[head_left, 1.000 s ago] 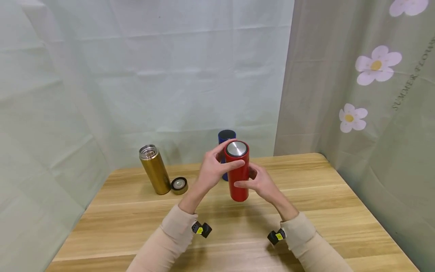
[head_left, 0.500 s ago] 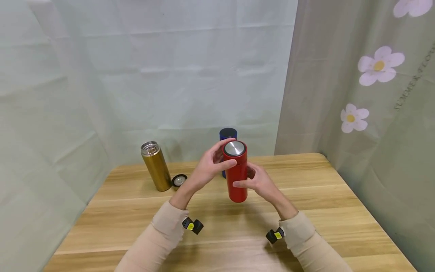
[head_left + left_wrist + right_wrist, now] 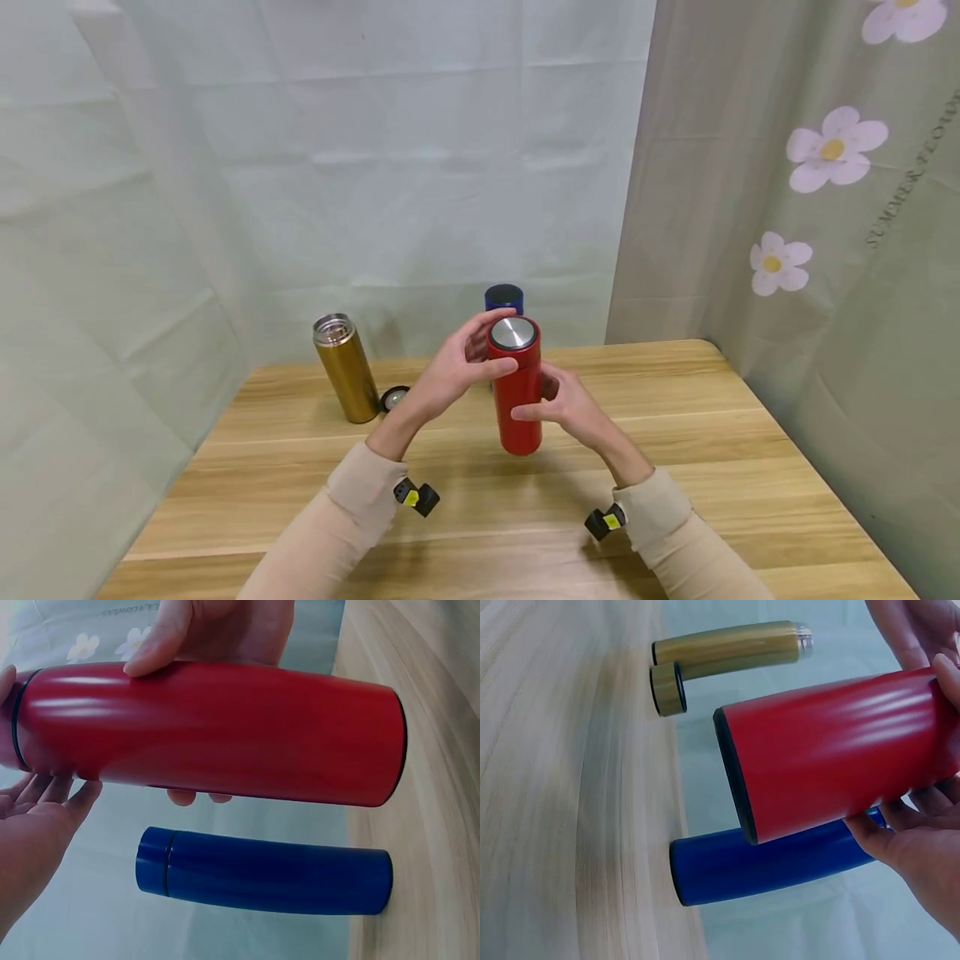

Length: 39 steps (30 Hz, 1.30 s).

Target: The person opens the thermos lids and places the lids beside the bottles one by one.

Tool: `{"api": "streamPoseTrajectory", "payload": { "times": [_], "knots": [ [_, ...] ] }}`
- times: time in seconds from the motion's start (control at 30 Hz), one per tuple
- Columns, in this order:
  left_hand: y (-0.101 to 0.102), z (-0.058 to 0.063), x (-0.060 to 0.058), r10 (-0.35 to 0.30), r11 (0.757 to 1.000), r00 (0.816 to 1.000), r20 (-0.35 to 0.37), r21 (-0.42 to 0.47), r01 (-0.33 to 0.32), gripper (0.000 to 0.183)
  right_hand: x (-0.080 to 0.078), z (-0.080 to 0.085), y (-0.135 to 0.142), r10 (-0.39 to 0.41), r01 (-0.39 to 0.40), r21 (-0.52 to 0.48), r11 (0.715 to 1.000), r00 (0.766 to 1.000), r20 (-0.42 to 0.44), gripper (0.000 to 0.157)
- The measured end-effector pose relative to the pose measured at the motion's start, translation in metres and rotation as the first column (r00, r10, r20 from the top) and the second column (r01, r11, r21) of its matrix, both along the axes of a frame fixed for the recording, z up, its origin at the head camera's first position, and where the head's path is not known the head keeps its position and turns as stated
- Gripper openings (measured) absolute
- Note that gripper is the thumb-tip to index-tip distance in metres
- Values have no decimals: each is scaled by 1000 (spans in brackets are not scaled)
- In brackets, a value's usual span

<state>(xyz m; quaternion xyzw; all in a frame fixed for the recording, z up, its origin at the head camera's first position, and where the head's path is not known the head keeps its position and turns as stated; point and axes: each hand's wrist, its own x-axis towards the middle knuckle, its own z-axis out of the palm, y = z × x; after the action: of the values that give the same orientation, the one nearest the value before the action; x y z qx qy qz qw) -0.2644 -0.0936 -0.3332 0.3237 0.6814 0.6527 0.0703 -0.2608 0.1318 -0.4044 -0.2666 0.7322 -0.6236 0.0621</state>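
Note:
A red thermos bottle [image 3: 517,408] is held upright, slightly tilted, above the table. My left hand [image 3: 453,367] grips it at the steel-topped lid [image 3: 513,333], thumb in front and fingers round the back. Lower down, my right hand [image 3: 572,412] grips the body, thumb across the front. The lid sits on the bottle with a dark seam below it in the left wrist view. Behind stands a blue thermos bottle [image 3: 270,874], its cap on, mostly hidden in the head view by the red one and my left hand.
A gold thermos bottle [image 3: 347,375] stands uncapped at the back left. Its lid [image 3: 667,688] lies on the table beside it, partly behind my left wrist in the head view. The wooden table [image 3: 480,533] meets hanging cloth at the back and sides.
The red bottle has shifted slightly left and nearer to me, with both hands still on it. My left forearm has swung left and now partly covers the gold bottle's lid.

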Motion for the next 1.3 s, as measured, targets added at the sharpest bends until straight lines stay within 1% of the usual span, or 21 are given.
{"api": "streamPoseTrajectory", "payload": {
  "times": [0.13, 0.23, 0.57, 0.63, 0.73, 0.87, 0.97, 1.03, 1.07, 1.2, 1.3],
  "knots": [
    [3, 1, -3, -19, 1000, 1000, -2, -10, 19, 73, 0, -2, 2, 25, -24, -23, 999, 1000, 16, 53],
    [6, 0, -4, -22, 1000, 1000, -7, -15, 22, 72, -1, -2, 3, 25, -24, -28, 999, 1000, 18, 51],
    [15, 0, -6, 16, 1000, 999, -28, 18, -15, 66, -1, 0, 5, 5, -5, -39, 999, 1000, 15, 53],
    [17, -1, -5, 37, 999, 999, -35, 24, -36, 66, -1, 0, 5, 2, -1, -44, 999, 1000, 19, 53],
    [21, -1, -4, 88, 996, 995, -44, 30, -87, 65, -1, 0, 5, -13, 14, -46, 999, 1000, 16, 54],
    [28, -1, -1, 172, 985, 983, -65, 37, -170, 64, -3, -1, 5, -66, 66, -37, 997, 998, 4, 55],
    [30, -2, -1, 201, 979, 976, -86, 40, -199, 64, -5, -1, 5, -97, 97, -26, 995, 995, -5, 55],
    [30, -2, -1, 192, 981, 977, -94, 34, -190, 65, -6, -1, 5, -98, 98, -22, 995, 995, -2, 56],
    [29, -2, -2, 176, 984, 980, -93, 31, -173, 66, -6, -1, 6, -94, 94, -22, 995, 996, 4, 56],
    [22, -3, -5, 81, 997, 995, -62, 27, -79, 73, -5, 0, 9, -54, 56, -42, 998, 998, 40, 54],
    [17, -2, -8, 7, 999, 999, -36, 33, -5, 77, -4, 2, 12, -19, 22, -51, 998, 999, 50, 52]
  ]
}}
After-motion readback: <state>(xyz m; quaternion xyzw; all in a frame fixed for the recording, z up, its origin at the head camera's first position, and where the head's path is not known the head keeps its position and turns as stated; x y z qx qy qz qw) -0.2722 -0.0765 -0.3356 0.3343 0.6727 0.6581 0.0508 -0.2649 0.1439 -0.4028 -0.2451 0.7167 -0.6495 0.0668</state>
